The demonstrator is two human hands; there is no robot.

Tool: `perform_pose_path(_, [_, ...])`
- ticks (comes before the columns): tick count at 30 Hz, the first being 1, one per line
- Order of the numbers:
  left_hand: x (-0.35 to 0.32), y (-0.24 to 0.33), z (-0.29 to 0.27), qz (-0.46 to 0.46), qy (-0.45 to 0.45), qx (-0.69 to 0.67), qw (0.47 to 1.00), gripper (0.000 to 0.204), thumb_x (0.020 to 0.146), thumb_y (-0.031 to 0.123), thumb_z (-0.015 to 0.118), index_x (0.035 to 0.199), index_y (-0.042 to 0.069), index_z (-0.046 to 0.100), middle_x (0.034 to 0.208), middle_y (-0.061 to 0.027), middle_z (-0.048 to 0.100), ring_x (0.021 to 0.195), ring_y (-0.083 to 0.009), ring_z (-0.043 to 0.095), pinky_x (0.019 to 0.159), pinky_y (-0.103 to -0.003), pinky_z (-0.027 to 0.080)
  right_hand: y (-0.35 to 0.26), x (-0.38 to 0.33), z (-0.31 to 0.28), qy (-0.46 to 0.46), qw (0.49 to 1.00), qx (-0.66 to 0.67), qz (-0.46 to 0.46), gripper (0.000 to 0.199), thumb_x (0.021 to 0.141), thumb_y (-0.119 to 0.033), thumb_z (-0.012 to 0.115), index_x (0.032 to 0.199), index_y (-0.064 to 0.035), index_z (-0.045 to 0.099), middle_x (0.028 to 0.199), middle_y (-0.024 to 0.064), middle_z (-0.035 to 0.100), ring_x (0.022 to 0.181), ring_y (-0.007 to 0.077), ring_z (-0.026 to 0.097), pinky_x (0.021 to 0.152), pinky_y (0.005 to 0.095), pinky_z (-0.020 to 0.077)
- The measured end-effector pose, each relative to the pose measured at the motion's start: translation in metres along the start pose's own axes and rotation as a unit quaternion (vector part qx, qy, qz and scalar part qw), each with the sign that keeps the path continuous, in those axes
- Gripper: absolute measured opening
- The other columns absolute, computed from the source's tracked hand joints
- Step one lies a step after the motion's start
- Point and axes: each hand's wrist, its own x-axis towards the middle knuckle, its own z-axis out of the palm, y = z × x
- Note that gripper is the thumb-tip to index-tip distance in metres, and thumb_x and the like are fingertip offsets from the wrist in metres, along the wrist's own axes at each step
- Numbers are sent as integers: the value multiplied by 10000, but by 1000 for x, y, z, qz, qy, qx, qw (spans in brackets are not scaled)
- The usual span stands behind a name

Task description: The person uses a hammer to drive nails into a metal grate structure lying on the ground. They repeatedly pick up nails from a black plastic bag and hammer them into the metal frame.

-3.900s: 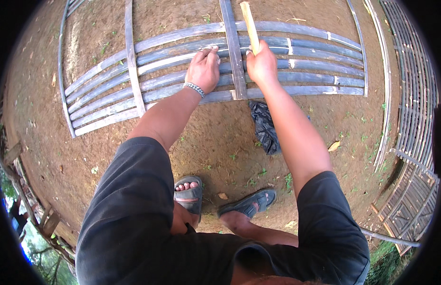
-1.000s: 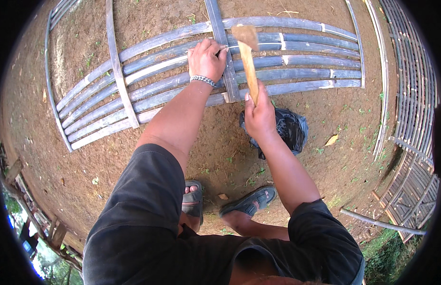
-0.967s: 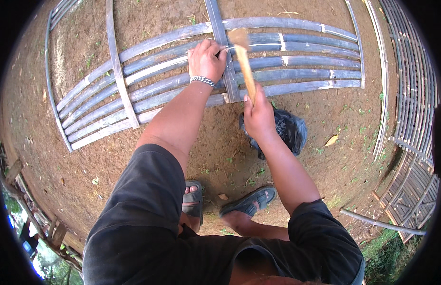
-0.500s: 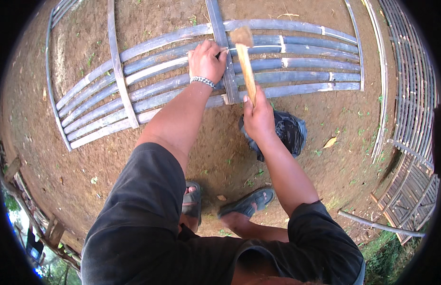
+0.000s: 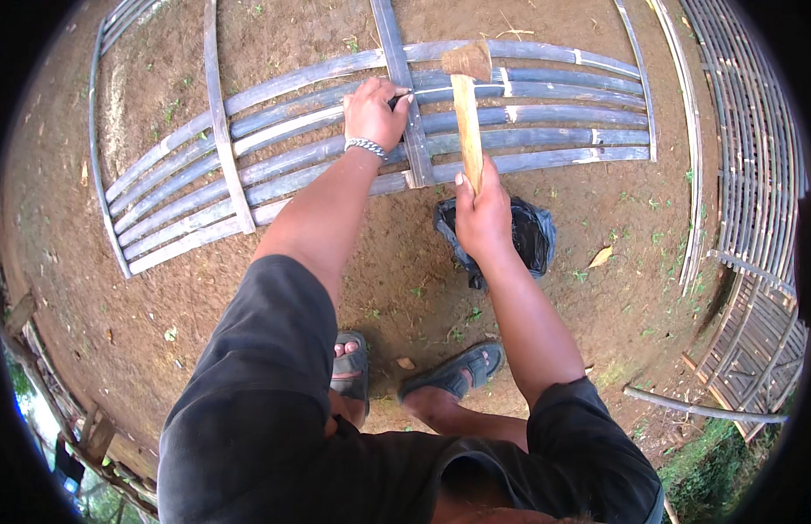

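Observation:
My right hand (image 5: 484,214) is wrapped round the wooden handle of a hammer (image 5: 467,118), whose blocky brown head is raised to the right of a crosswise bamboo strip (image 5: 414,144). Against that strip rests my left hand (image 5: 375,113), its fingers pinched together. A small dark bit shows by the thumb, too small to name. Long grey bamboo slats (image 5: 300,127) run left to right under the strip, forming a frame on the ground. A second cross strip (image 5: 224,144) lies over them farther left.
A black plastic bag (image 5: 532,240) sits on the soil just below my right hand. Bamboo slat panels (image 5: 750,140) stand along the right side, with a loose pole (image 5: 702,417) near the lower right. A wooden fence (image 5: 60,402) borders the lower left. My sandalled feet are below.
The hammer and my right hand have shifted slightly right, and the head is now clear of the cross strip. My left hand keeps its place at the strip. The view has shifted slightly.

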Motion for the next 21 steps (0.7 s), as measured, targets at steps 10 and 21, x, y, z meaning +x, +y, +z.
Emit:
perform_pose_path(10, [130, -22, 12, 46, -49, 74, 995, 481, 1019, 315, 508, 1436, 77, 484, 1502, -166, 430, 1426, -332, 356, 1185, -585, 225, 4, -60, -18, -15, 999, 45, 26, 478, 1006, -160, 570, 1434, 15, 447, 1194, 306, 638, 1098, 489, 631, 917, 495, 514])
perform_pose_path(21, [129, -11, 23, 103, -124, 154, 975, 569, 1014, 282, 462, 1546, 88, 404, 1658, -168, 293, 1559, -351, 210, 1242, -625, 148, 12, -10, 2, -107, 994, -28, 17, 535, 1016, -138, 564, 1496, -5, 366, 1256, 328, 610, 1120, 520, 612, 930, 532, 507])
